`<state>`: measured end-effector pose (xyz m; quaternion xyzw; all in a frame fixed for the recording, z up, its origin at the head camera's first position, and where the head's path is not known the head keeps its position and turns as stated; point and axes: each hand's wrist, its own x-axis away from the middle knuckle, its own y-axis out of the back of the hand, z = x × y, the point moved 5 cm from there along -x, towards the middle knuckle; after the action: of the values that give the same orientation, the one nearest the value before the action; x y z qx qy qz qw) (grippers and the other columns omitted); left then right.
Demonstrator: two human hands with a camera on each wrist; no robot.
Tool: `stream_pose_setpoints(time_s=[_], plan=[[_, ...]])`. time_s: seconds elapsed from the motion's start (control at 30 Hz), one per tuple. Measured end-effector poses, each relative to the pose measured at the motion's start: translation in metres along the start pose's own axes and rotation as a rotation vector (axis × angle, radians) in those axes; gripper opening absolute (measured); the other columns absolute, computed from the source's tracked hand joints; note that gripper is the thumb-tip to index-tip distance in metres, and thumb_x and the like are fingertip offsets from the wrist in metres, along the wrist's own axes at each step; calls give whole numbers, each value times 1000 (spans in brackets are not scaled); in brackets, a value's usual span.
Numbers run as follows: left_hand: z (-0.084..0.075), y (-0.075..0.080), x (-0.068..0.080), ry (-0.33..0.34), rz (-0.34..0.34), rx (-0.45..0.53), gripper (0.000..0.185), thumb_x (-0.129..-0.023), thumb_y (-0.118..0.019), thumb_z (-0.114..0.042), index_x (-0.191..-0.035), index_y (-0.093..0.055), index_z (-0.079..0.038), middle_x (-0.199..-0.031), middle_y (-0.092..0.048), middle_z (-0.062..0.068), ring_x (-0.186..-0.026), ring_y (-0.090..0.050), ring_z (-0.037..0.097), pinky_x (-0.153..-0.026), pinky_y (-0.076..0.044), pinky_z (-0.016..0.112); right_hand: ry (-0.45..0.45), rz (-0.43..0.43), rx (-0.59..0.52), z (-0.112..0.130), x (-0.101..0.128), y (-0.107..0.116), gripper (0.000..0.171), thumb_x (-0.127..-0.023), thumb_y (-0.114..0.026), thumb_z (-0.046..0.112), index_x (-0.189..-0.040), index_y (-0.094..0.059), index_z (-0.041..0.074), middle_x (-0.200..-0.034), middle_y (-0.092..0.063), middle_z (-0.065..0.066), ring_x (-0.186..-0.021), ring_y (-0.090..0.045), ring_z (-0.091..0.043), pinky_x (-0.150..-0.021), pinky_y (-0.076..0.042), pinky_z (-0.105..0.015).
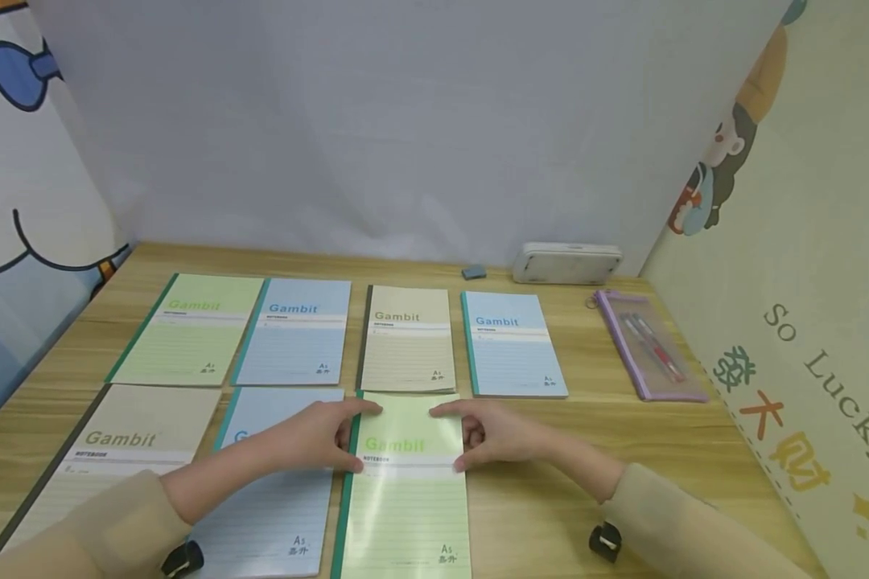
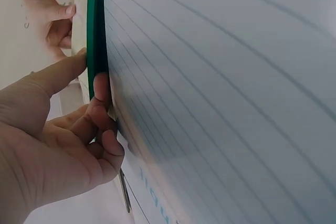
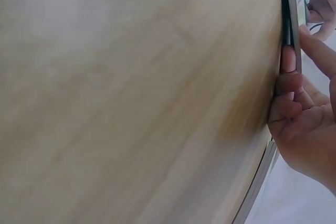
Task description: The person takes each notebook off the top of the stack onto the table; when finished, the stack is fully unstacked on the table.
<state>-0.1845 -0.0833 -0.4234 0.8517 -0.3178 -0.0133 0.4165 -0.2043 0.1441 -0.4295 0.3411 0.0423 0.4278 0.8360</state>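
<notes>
A green notebook (image 1: pixel 409 503) with a dark green spine lies in the front row, printed "Gambit". My left hand (image 1: pixel 324 434) grips its spine edge, and my right hand (image 1: pixel 501 434) grips the opposite edge, both near the top. In the left wrist view, curled fingers (image 2: pixel 102 124) reach beneath the green spine. Fingers of the right hand (image 3: pixel 302 103) likewise tuck under the cover's edge in the right wrist view. To the left is a blue notebook (image 1: pixel 271 515), partly hidden by my left forearm, and then a beige notebook (image 1: pixel 145 414).
Behind lies a row of notebooks: green (image 1: pixel 188 330), blue (image 1: pixel 293 338), beige (image 1: pixel 409 338) and blue (image 1: pixel 514 346). A mesh pencil pouch (image 1: pixel 648 346) with pens lies at right. A grey eraser (image 1: pixel 474 273) and a white case (image 1: pixel 567 264) are by the back wall.
</notes>
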Motion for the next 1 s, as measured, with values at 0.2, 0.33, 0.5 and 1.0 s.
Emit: stream_pose_setpoints(time_s=[0.2, 0.33, 0.5, 1.0], plan=[[-4, -1, -3, 26, -11, -74, 72, -68, -77, -23, -131, -44, -12, -57, -52, -3, -49, -45, 11, -46, -39, 26, -37, 1, 112, -3, -4, 0, 70, -68, -76, 31, -130, -44, 22, -60, -54, 6, -52, -47, -4, -51, -40, -18], [-5, -2, -4, 45, -15, -86, 71, -67, -78, -22, -129, -45, -10, -56, -51, -2, -48, -44, 10, -45, -38, 25, -37, -3, 128, -3, -4, -1, 70, -68, -75, 32, -130, -45, 21, -58, -52, 6, -51, -44, -2, -50, -38, -17], [-8, 3, -6, 50, -12, -97, 70, -68, -77, -25, -130, -45, -14, -56, -51, -3, -48, -45, 10, -46, -38, 25, -24, -19, 110, -1, -1, 3, 70, -68, -75, 34, -130, -44, 24, -61, -51, 6, -53, -43, -2, -51, -38, -17], [-55, 51, -43, -108, -164, -81, 70, -73, -72, -32, -134, -38, -24, -70, -57, -13, -74, -49, 10, -68, -42, 27, 68, -204, 108, 11, 27, 73, 65, -74, -73, 24, -131, -42, 26, -65, -50, 3, -57, -41, -5, -52, -39, -20]])
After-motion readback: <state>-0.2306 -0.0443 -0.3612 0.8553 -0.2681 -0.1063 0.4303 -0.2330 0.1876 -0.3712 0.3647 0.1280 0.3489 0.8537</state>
